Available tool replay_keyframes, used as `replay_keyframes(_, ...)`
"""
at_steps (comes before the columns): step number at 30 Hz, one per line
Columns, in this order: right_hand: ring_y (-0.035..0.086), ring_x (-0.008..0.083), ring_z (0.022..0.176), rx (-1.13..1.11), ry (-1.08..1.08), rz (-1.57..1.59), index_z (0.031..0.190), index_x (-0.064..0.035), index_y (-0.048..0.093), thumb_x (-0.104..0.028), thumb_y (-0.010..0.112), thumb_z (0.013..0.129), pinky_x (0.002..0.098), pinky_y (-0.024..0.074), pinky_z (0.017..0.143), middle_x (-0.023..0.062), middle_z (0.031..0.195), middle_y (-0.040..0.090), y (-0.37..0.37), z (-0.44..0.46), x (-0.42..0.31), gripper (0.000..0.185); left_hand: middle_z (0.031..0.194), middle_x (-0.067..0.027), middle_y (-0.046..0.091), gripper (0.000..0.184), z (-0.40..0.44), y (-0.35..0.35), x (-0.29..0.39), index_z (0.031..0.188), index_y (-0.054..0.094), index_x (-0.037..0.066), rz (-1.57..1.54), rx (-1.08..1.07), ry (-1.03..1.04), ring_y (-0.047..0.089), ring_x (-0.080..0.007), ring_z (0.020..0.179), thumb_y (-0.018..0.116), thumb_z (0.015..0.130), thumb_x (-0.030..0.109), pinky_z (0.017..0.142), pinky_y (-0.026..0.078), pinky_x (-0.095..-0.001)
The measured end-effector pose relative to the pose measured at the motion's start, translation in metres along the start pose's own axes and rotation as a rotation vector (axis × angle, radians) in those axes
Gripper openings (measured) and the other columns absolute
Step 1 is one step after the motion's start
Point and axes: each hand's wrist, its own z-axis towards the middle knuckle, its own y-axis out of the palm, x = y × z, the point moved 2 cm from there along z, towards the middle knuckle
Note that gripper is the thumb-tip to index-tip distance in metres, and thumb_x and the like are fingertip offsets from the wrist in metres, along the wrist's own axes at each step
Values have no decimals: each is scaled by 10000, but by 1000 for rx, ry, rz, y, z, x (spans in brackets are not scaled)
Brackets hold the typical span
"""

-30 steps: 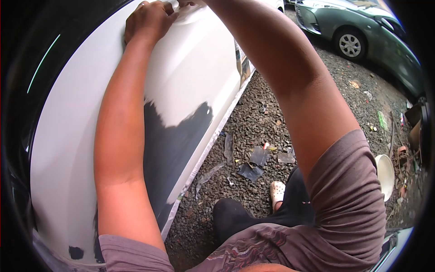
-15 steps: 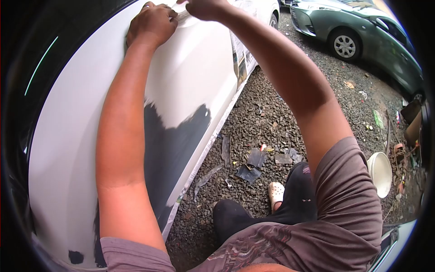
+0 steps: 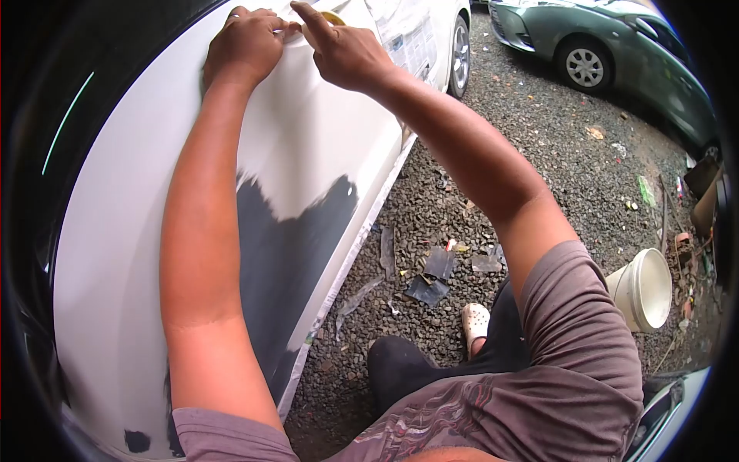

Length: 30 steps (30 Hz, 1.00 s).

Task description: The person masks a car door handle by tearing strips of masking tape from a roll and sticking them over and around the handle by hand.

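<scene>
White car door panels lie in front of me, with a dark grey patch on the lower part. At the top of the view, my right hand is closed around a roll of tape, whose yellowish inner ring shows; the index finger points up and left. Just left of it, my left hand rests against the white panel near the door handle, fingers bent and closed. Its fingertips meet a pale bit beside the right hand, too small to make out. Both arms reach far forward.
Newspaper masking covers the panel further along, before a wheel. A green-grey car stands at the upper right. On the gravel lie dark sheet scraps, and a white bucket lies tipped at right.
My right hand has moved down and right, bringing the tape roll into view. The left hand has shifted slightly left. The view has tilted a little, showing more of the newspaper and bucket.
</scene>
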Motion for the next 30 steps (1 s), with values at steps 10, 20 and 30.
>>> replay_keyframes(10, 688, 444, 1253, -89, -6, -96, 1689, -47, 240, -125, 497, 1058, 535, 556, 1059, 245, 1285, 746, -3, 66, 23, 686, 1307, 16, 777, 279, -1, -3, 6, 1165, 852, 265, 4, -12, -91, 676, -231, 1265, 633, 994, 235, 1073, 589, -425)
replay_keyframes(20, 765, 396, 776, 125, -30, 1, 1696, -154, 272, -68, 563, 914, 538, 587, 692, 173, 887, 784, 32, -11, -14, 838, 1323, -72, 737, 268, 3, 9, -3, 1170, 832, 224, 73, -42, -112, 719, -283, 1201, 604, 1031, 251, 1031, 610, -457)
replay_keyframes(30, 761, 421, 844, 133, -6, 57, 1708, -161, 252, -124, 598, 935, 559, 588, 746, 195, 975, 782, 40, -24, -18, 848, 1356, 59, 767, 289, 4, 4, -6, 1073, 854, 179, 39, -26, -27, 659, -227, 1294, 573, 1003, 175, 1076, 592, -423)
